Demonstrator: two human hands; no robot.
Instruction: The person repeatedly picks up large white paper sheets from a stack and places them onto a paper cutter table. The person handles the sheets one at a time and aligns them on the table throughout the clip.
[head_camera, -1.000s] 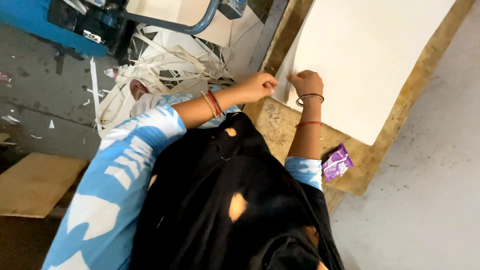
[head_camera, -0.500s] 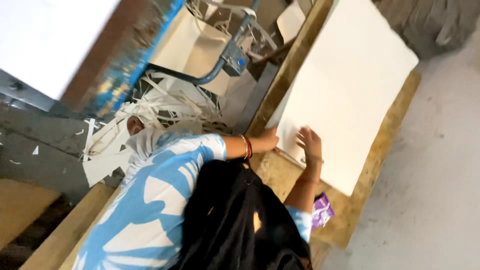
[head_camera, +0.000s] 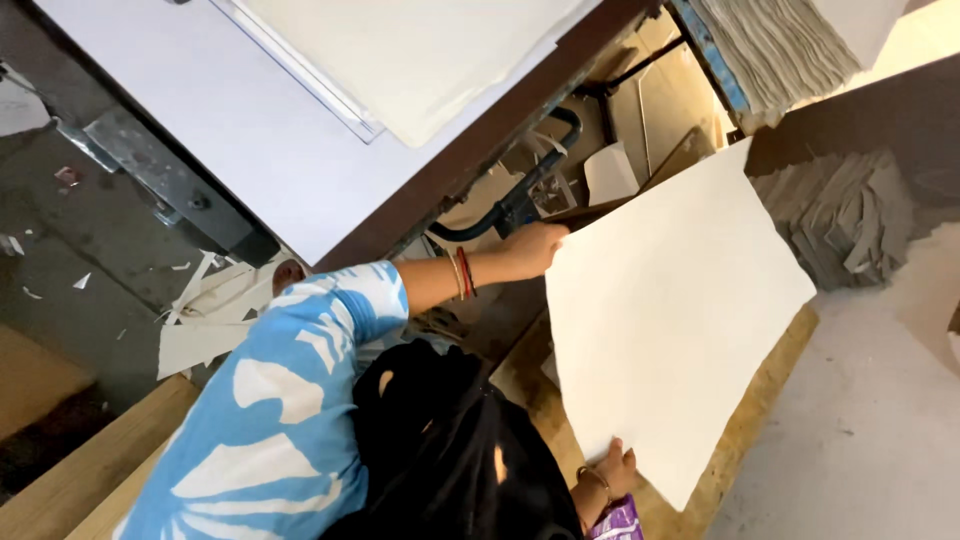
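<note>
We hold a big cream paper sheet (head_camera: 670, 320) up over the wooden board (head_camera: 760, 420). Our left hand (head_camera: 533, 247) has its fingers closed on the sheet's top corner. Our right hand (head_camera: 612, 470) pinches the bottom edge, near the board's near corner. The sheet is wide and floppy, so it could bend, crease or slip from our fingers.

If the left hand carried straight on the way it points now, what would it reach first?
The left hand grips the top corner of the large cream sheet and points up-right. Straight on, it would probably meet the dark curved pipe under the table edge first, though depth is unclear.
</note>
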